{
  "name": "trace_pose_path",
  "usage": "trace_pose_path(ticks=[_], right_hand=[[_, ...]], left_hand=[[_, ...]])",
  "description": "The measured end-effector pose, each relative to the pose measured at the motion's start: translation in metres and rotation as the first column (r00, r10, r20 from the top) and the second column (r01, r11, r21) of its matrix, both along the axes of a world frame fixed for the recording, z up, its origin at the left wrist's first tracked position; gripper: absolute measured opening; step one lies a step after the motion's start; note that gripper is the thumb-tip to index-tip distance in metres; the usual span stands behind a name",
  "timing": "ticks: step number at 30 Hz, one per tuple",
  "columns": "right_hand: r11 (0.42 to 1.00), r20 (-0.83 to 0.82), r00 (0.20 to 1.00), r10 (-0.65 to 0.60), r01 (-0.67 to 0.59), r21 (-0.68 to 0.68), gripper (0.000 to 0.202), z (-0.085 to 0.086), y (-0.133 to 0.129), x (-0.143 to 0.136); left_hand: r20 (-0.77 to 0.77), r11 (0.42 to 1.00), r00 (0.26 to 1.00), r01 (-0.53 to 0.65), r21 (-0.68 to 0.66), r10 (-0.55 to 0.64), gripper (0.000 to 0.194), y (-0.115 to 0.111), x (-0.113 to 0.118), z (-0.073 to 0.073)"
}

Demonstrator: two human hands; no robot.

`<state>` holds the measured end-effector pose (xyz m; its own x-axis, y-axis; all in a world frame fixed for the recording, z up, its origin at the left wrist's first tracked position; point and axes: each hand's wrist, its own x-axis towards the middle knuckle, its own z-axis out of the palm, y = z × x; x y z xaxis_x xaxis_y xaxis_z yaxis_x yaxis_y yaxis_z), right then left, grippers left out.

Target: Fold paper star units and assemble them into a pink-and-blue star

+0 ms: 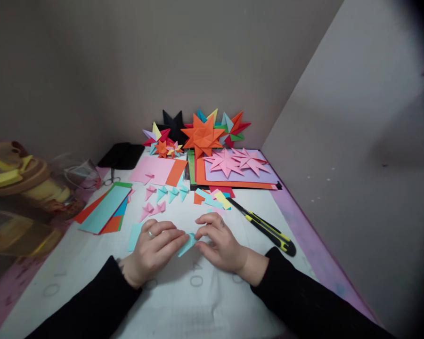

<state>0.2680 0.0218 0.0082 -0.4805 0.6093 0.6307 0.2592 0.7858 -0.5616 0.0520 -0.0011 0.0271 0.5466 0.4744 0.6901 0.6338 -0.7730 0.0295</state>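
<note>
Between my two hands is a small folded piece of light blue paper [187, 246], tilted with a point toward me. My left hand [158, 241], a ring on one finger, closes its fingertips on the paper's left side. On the other side, my right hand [222, 242] is curled, its thumb and fingertips at the paper's right edge. A flat light blue paper [134, 237] lies partly under my left hand. Just beyond stand small folded pink pieces [151, 210] and a row of folded light blue pieces [173, 193].
A black and yellow utility knife [268, 229] lies at right, near paper scraps [212, 198]. Coloured strips [108, 207] and scissors [112, 178] are at left. Orange [203, 134] and pink paper stars [226, 162] stand at the back. A jar [38, 188] edges the left side.
</note>
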Motion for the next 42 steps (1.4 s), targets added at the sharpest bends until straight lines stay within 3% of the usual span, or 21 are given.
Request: trace_pose_path(ticks=[8, 11, 13, 15, 18, 23, 25, 28, 31, 34, 36, 42], right_hand=[[0.999, -0.031, 0.999, 0.028, -0.029, -0.036, 0.011, -0.002, 0.0, -0.001], [0.999, -0.035, 0.999, 0.017, -0.018, -0.033, 0.011, -0.003, 0.001, 0.0], [1.0, -0.038, 0.999, 0.005, -0.007, -0.027, 0.01, -0.003, 0.002, 0.0], [1.0, -0.041, 0.999, -0.007, 0.006, -0.021, 0.01, -0.003, 0.003, 0.001], [1.0, -0.035, 0.999, -0.02, 0.019, -0.018, 0.009, -0.004, 0.005, 0.002], [1.0, -0.021, 1.0, -0.01, 0.01, -0.027, 0.009, -0.005, 0.006, 0.003], [1.0, -0.021, 1.0, -0.004, 0.004, -0.024, 0.009, -0.004, 0.006, 0.003], [1.0, -0.022, 1.0, 0.002, -0.002, -0.018, 0.01, -0.004, 0.007, 0.003], [1.0, -0.008, 1.0, 0.01, -0.01, 0.009, 0.012, -0.004, 0.007, 0.003], [0.999, 0.018, 1.0, 0.021, -0.022, 0.046, 0.013, -0.005, 0.008, 0.003], [0.999, 0.021, 1.0, 0.022, -0.023, 0.048, 0.012, -0.005, 0.008, 0.003], [0.989, -0.023, 0.995, 0.095, -0.097, -0.113, 0.013, -0.005, 0.008, 0.001]], left_hand=[[0.049, 0.998, 0.999, 0.005, -0.069, -0.002, 0.027, 0.003, 0.005, 0.001], [0.128, 0.982, 0.992, 0.028, -0.185, -0.005, 0.027, 0.006, 0.007, 0.0], [0.186, 0.938, 0.982, 0.043, -0.344, 0.023, 0.023, 0.006, 0.009, -0.001], [0.232, 0.835, 0.968, 0.05, -0.548, 0.095, 0.02, 0.006, 0.012, -0.001], [0.266, 0.621, 0.937, 0.071, -0.78, 0.227, 0.014, 0.006, 0.016, 0.0], [0.257, 0.281, 0.89, 0.155, -0.947, 0.375, 0.015, 0.009, 0.019, 0.002], [0.268, 0.189, 0.877, 0.207, -0.96, 0.4, 0.016, 0.01, 0.019, 0.002], [0.296, 0.11, 0.86, 0.276, -0.955, 0.416, 0.018, 0.01, 0.018, 0.001], [0.255, 0.11, 0.859, 0.23, -0.967, 0.443, 0.026, 0.01, 0.017, -0.002], [0.213, 0.148, 0.868, 0.163, -0.976, 0.449, 0.038, 0.009, 0.018, -0.005], [0.211, 0.185, 0.887, 0.145, -0.972, 0.411, 0.035, 0.008, 0.018, -0.006], [0.201, 0.432, 0.934, 0.058, -0.9, 0.295, 0.02, 0.005, 0.019, -0.005]])
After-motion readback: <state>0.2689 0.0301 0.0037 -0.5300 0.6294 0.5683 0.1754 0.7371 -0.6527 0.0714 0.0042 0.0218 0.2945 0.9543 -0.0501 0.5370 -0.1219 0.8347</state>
